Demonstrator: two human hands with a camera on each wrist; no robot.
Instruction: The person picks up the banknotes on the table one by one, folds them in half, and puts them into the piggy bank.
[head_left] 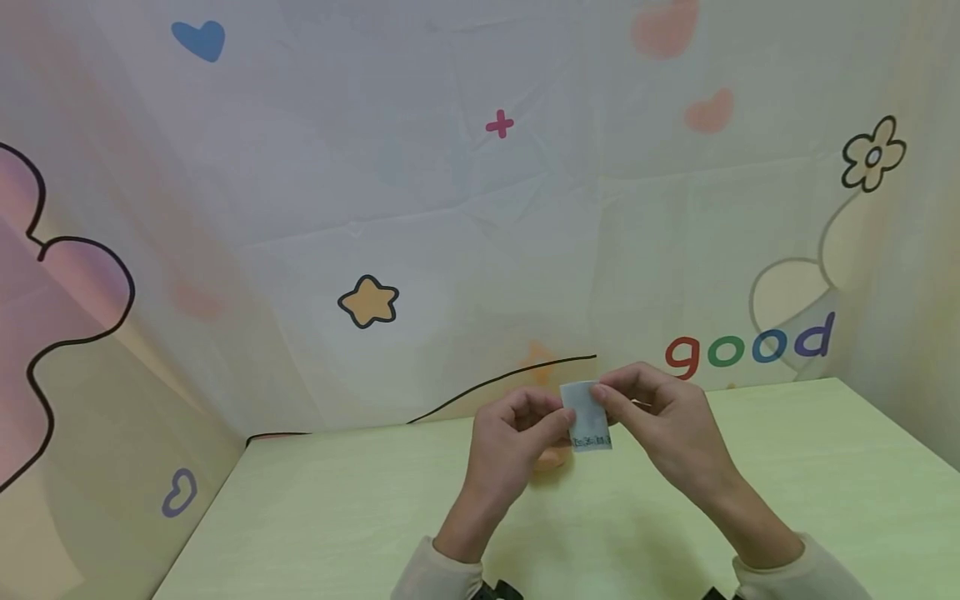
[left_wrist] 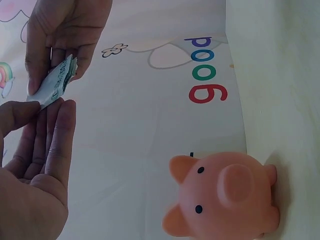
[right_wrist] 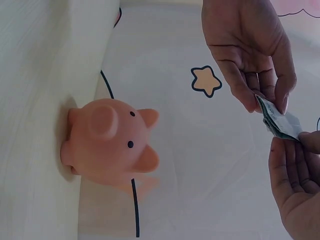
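Note:
Between both hands is a small folded banknote [head_left: 588, 421], pale blue-green with dark print along its lower edge. My left hand [head_left: 508, 442] pinches its left side between thumb and fingers. The right hand [head_left: 671, 423] pinches the upper right corner the same way. In the left wrist view the folded layers of the banknote [left_wrist: 54, 85] show at one edge. A pink piggy bank [left_wrist: 222, 192] stands on the table, its snout toward me; the head view shows only a little of it behind my left hand. Both hands hold the banknote higher than the piggy bank [right_wrist: 110, 142].
A pale yellow-green table [head_left: 337, 508] reaches back to a cloth backdrop [head_left: 450, 208] printed with hearts, a star, a flower and the word "good". The backdrop also rises along the table's left side.

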